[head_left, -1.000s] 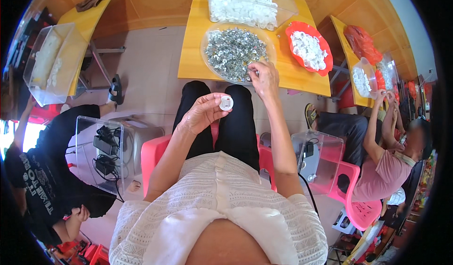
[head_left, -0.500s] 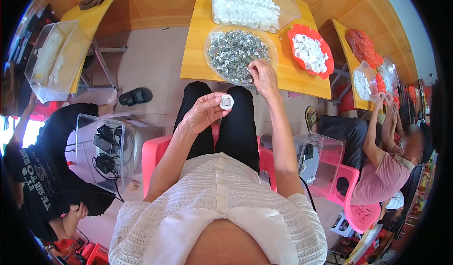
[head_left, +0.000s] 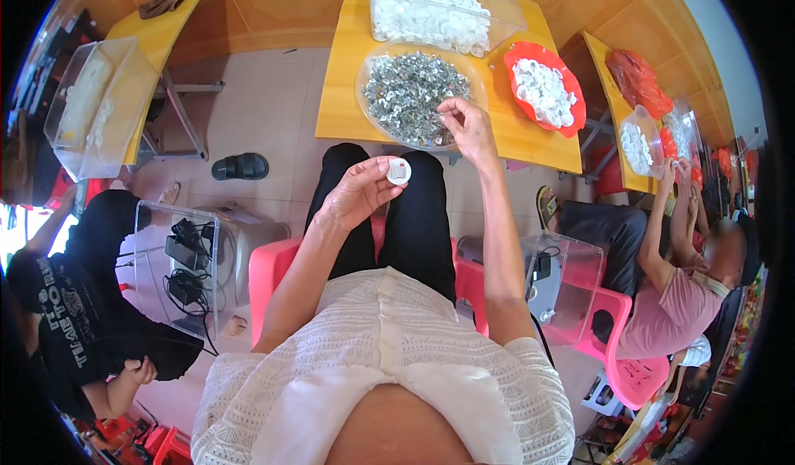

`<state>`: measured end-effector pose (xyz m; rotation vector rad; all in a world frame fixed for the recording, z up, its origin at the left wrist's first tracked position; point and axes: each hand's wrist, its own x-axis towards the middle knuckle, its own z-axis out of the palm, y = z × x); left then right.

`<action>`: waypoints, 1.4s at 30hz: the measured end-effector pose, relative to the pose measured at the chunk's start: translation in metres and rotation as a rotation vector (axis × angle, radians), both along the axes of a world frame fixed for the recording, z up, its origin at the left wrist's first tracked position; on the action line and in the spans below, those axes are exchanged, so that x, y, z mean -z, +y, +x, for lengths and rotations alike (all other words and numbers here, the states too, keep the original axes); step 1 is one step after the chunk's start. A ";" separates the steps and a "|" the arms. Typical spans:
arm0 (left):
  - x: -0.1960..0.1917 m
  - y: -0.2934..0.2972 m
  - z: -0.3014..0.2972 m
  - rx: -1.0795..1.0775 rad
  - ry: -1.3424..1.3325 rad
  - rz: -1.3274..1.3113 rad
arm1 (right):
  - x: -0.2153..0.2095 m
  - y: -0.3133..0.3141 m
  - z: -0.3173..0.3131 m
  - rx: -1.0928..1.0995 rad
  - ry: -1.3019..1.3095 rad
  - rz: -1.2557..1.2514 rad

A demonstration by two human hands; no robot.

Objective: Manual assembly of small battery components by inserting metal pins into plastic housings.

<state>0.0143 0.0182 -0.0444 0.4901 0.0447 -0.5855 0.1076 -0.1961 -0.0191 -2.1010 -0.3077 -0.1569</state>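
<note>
My left hand [head_left: 361, 190] pinches a small round white plastic piece [head_left: 398, 171] by its edge, above my lap; a small reddish mark shows on its face. Over the near right rim of a round clear tub, my right hand [head_left: 469, 127] has its thumb and fingertips pressed together. Whatever those fingers hold is too small to make out. Heaped in the tub [head_left: 362, 105] are many small shiny metal parts [head_left: 414, 92]. To the tub's right, a red scalloped dish [head_left: 520, 61] holds white plastic pieces [head_left: 544, 92].
Behind the tub, a clear rectangular bin [head_left: 507, 14] of white pieces stands on the yellow table [head_left: 335, 92]. Clear boxes flank my seat, the left one [head_left: 217, 258] with black adapters and cables. A person [head_left: 671, 316] works at the right table; another sits at left.
My right hand has shifted slightly right and toward the tub's near rim. The left hand stays nearly still with the white piece. The person at left has moved a leg.
</note>
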 end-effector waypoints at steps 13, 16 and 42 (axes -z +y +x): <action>-0.026 -0.008 -0.001 -0.082 -0.074 -0.010 | -0.051 0.049 -0.106 -0.014 -0.317 0.077; -0.030 -0.010 -0.003 -0.087 -0.096 0.025 | -0.049 0.050 -0.112 0.017 -0.363 0.050; -0.034 -0.014 -0.009 -0.154 -0.184 0.161 | -0.044 0.054 -0.124 0.068 -0.478 -0.073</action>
